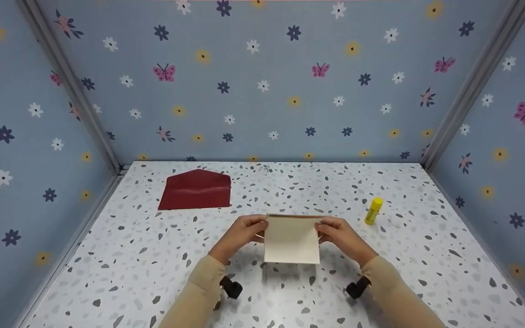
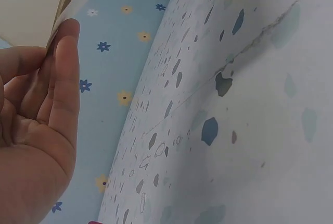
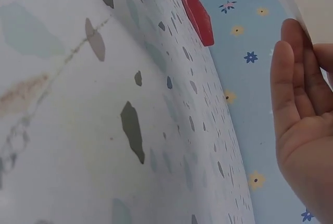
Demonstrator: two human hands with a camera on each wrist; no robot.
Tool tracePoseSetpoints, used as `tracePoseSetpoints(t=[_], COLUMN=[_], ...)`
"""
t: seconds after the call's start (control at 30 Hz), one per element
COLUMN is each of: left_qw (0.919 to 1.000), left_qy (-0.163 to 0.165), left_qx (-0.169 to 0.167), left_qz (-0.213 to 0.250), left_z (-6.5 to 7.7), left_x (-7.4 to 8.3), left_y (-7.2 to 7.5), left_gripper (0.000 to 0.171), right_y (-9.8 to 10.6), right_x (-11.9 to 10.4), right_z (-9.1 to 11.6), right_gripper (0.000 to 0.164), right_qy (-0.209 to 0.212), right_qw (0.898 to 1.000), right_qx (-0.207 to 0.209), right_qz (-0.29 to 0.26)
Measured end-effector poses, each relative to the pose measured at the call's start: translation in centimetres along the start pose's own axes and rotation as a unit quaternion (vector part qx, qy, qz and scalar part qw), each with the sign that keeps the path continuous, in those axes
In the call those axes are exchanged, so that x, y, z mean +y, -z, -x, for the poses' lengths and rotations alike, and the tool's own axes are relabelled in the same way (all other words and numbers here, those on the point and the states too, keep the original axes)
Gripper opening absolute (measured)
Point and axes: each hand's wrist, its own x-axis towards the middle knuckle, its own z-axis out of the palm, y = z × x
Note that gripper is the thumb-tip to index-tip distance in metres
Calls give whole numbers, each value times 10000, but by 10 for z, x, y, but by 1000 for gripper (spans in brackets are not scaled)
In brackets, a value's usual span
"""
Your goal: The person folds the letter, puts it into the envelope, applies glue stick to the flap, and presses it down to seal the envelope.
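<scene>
Both hands hold up a cream folded card (image 1: pixel 291 239) by its two sides, over the near middle of the table. My left hand (image 1: pixel 243 234) pinches the card's left edge between thumb and fingers. At the opposite edge, my right hand (image 1: pixel 339 237) pinches it in the same way. A thin brownish strip shows along the card's top edge. In the left wrist view, the left hand (image 2: pixel 39 99) has its thumb on one face of the card and its fingers behind. The right wrist view shows the right hand (image 3: pixel 307 104) with fingers nearly straight behind the card.
A dark red envelope (image 1: pixel 195 193) with its flap raised lies at the back left of the speckled table (image 1: pixel 130 255). To the right of the hands stands a yellow glue stick (image 1: pixel 373 211). Flower-patterned walls (image 1: pixel 262 105) enclose the back and sides.
</scene>
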Motion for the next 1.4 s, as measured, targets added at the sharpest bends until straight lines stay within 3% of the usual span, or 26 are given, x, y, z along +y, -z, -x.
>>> tracePoseSetpoints(t=[0.47,0.9,1.17,1.4], left_qw=[9999,9999,9998,9999], left_qy=[-60,-14,-7,40], left_qx=[16,159,179,94], left_qz=[109,-5,-23,-107], left_z=[1,1,2,2], left_x=[-1,0,-1,-3], left_y=[-4,-7,-6,-6], left_gripper=[24,30,31,32], right_y=[1,-1,-2,-5], right_x=[0,-1,-3,-1], right_z=[3,4,3,4], right_gripper=[40,40,43,44], right_qy=[54,88,-248,-164], right_qw=[9998,9997,9963,9965], right_qx=[-135,-179,224,274], right_qz=[106,-133,790,773])
